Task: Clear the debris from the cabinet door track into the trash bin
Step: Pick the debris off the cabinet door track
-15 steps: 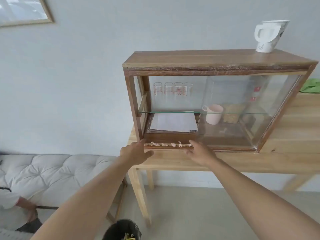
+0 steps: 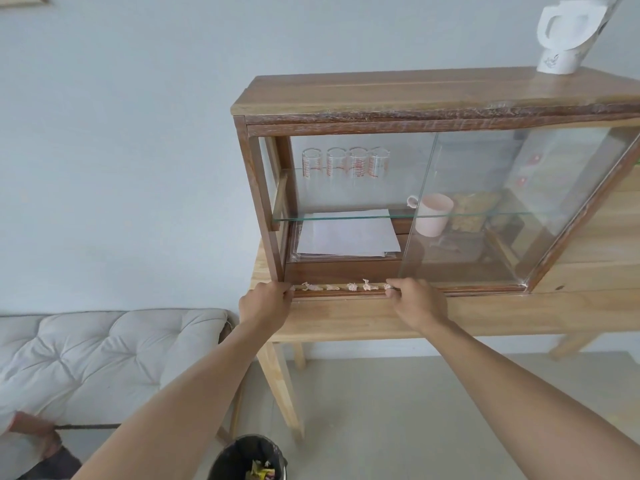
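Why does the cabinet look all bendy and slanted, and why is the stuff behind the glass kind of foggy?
In the head view, the wide-angle lens bows the cabinet, so its right side splays outward. The glass door catches pale reflections, hazing the pink mug behind it. Light is soft and even; both hands look sharp.

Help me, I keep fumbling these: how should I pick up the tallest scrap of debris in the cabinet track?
Pinch the scrap by its upright peak, coming from above and the open front. It stands proud of the shallow track with gaps on both sides, and the glass door is slid right, so the fingers likely have room.
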The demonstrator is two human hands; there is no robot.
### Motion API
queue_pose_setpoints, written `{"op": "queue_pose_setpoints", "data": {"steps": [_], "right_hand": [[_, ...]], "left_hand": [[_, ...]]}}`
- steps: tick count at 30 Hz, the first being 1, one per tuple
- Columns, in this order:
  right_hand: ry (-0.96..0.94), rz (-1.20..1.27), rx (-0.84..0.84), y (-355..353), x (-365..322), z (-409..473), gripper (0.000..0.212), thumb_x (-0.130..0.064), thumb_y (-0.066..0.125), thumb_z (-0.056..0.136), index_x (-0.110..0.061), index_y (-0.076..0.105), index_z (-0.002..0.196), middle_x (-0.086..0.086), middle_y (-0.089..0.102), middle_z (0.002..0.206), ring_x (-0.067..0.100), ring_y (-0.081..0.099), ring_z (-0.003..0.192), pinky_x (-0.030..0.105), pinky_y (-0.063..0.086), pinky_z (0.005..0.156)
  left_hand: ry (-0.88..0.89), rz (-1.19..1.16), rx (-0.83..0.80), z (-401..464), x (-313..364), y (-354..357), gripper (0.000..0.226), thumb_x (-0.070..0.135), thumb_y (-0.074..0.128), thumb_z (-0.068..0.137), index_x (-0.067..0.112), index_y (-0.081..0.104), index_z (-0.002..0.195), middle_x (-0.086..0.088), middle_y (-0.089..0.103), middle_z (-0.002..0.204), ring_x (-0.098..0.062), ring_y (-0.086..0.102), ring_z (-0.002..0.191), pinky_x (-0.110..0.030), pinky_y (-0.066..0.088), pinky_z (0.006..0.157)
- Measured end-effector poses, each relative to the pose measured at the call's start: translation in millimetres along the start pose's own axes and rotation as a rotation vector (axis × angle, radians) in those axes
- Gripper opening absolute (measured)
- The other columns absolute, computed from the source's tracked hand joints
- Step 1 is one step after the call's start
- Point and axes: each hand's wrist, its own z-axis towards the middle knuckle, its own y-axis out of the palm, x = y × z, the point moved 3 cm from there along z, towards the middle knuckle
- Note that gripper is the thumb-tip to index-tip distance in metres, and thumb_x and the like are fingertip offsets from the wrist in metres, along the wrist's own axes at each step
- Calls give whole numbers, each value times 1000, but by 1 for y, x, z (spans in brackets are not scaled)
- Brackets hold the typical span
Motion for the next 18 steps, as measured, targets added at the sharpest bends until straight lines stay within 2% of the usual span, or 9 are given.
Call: {"op": "queue_pose_setpoints", "data": {"steps": [3, 7, 11, 14, 18], "right_hand": [[12, 57, 45, 2, 4, 3, 32, -42, 59, 105, -43, 77, 132, -1, 83, 125, 33, 73, 121, 40, 58, 91], [17, 229, 94, 7, 8, 3, 23, -44, 63, 103, -34, 83, 110, -2, 83, 95, 30, 76, 101, 37, 56, 78], [-28, 332, 118, 4, -6, 3, 24, -45, 68, 102, -37, 84, 118, -10, 82, 93, 22, 76, 100, 31, 45, 71], [-44, 341, 70, 4, -19, 5, 22, -46, 69, 100, -38, 85, 113, -20, 69, 72, 21, 72, 89, 32, 44, 69], [-47, 271, 2, 11, -24, 9, 16, -43, 69, 100, -34, 82, 101, -13, 63, 66, 22, 67, 81, 31, 37, 60]], "left_hand": [[9, -59, 26, 2, -3, 1, 33, 43, 49, 109, 34, 80, 115, -8, 78, 100, -39, 70, 96, -42, 60, 81], [29, -178, 34, 0, -2, 2, 27, 33, 54, 109, 27, 78, 120, -8, 81, 99, -37, 72, 97, -46, 62, 83], [45, -237, 57, -4, 0, 2, 26, 30, 55, 108, 21, 74, 122, -10, 81, 98, -38, 73, 94, -47, 61, 81], [77, -302, 110, -9, 3, -1, 24, 29, 57, 107, 17, 74, 119, -10, 81, 101, -39, 73, 90, -46, 61, 78], [194, -375, 157, -17, 14, -6, 19, 21, 60, 108, 9, 74, 112, -11, 76, 103, -36, 73, 72, -46, 60, 74]]}}
